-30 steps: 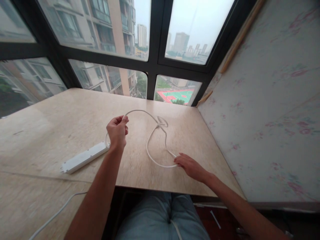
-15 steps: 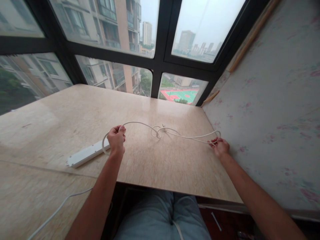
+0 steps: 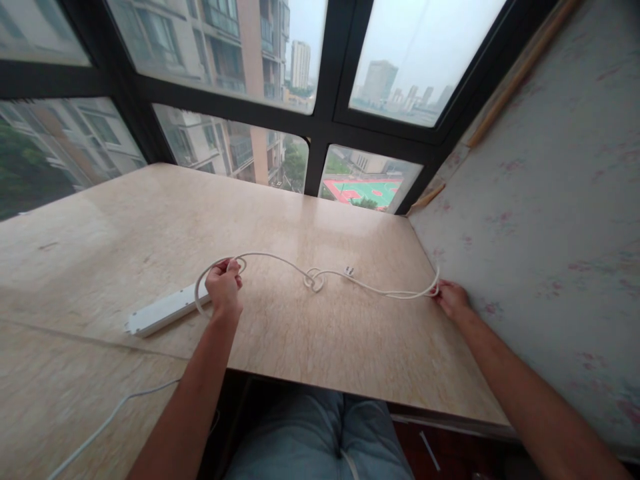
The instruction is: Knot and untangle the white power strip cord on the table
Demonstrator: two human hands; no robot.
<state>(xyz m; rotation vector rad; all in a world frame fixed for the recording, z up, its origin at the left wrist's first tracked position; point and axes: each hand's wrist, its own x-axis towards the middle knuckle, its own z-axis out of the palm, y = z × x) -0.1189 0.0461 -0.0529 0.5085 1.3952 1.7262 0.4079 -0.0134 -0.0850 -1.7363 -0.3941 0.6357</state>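
Between window point(image 3: 320, 127) and counter edge point(image 3: 320, 387), well-separated hands point(image 3: 223, 287) point(image 3: 453, 299) hold cord point(image 3: 273, 256).

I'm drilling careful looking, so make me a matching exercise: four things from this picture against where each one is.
Things:
1. left hand
2. right hand
3. plug
4. power strip

Places:
A. between the two hands
B. farthest left of the four
C. on the cable, close to the flowered wall
D. on the cable, close to the power strip

Pairs: 1-D, 2-C, 3-A, 4-B
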